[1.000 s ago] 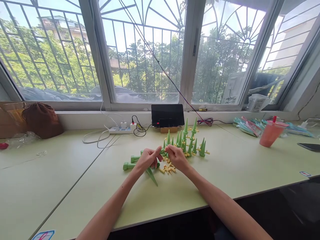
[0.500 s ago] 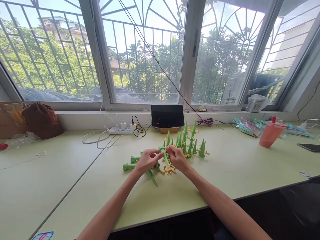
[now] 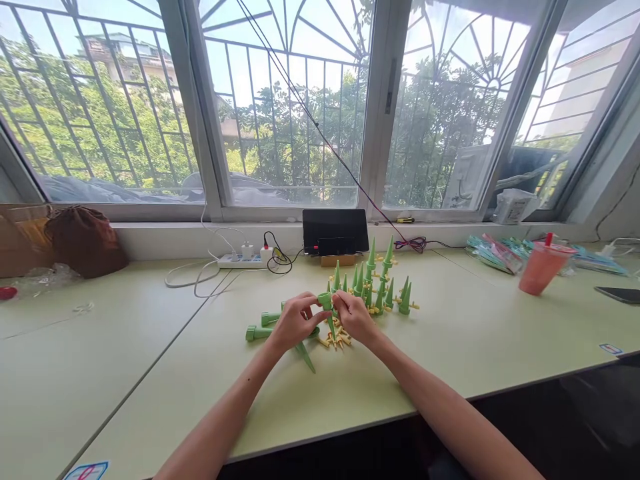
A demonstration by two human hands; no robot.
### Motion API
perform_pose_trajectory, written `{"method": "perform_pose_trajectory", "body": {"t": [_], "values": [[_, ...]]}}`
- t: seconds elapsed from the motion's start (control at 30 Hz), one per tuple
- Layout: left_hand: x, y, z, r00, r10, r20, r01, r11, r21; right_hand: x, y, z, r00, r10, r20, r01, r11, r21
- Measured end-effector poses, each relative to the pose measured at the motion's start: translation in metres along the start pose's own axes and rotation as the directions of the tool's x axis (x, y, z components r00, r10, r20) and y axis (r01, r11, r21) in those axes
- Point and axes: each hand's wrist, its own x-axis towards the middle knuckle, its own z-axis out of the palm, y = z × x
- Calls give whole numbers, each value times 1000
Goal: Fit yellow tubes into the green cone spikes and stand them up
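My left hand (image 3: 296, 323) is closed on a green plastic watering spike (image 3: 325, 301), its wide collar up and its point down. Against the side of that collar, my right hand (image 3: 354, 316) is closed in a pinch; its fingers hide what they hold. Below both hands lies a small pile of yellow valve pieces (image 3: 341, 340). More green spikes (image 3: 259, 333) lie on their sides by my left hand, one pointing toward the front edge. Beyond my right hand, several green spikes with yellow side valves (image 3: 389, 295) stand point up, some stacked.
A tablet (image 3: 335, 230) leans at the back by a power strip (image 3: 243, 260) with loose cables. At right are a red cup (image 3: 544, 267), plastic packets (image 3: 495, 253) and a dark phone-like object (image 3: 620, 294). A brown drawstring bag (image 3: 87, 241) stands far left on the table (image 3: 165, 400).
The held spike has turned more upright, its collar now facing up between my hands. My left fingers have shifted slightly around it. Other things stay where they were.
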Motion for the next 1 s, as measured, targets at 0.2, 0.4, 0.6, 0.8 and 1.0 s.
{"method": "perform_pose_trajectory", "body": {"t": [0.2, 0.4, 0.6, 0.8, 1.0], "values": [[1, 1, -1, 998, 27, -49, -27, 1000, 8, 0, 1, 1, 1000, 8, 3, -8, 1000, -8], [1, -3, -1, 995, 62, -72, -62, 998, -2, 1, 2, 2, 999, 38, 23, -38, 999, 28], [0, -7, -1, 983, 154, -102, -146, 986, 86, 1, 3, 2, 999, 40, 37, -42, 998, 54], [1, -5, 2, 981, 149, -121, -133, 983, 125, 0, 1, 2, 999, 46, 9, -47, 997, 60], [3, 0, 3, 981, 6, -195, -3, 1000, 18, 2, 0, 0, 997, 42, -67, -37, 996, 80]]}}
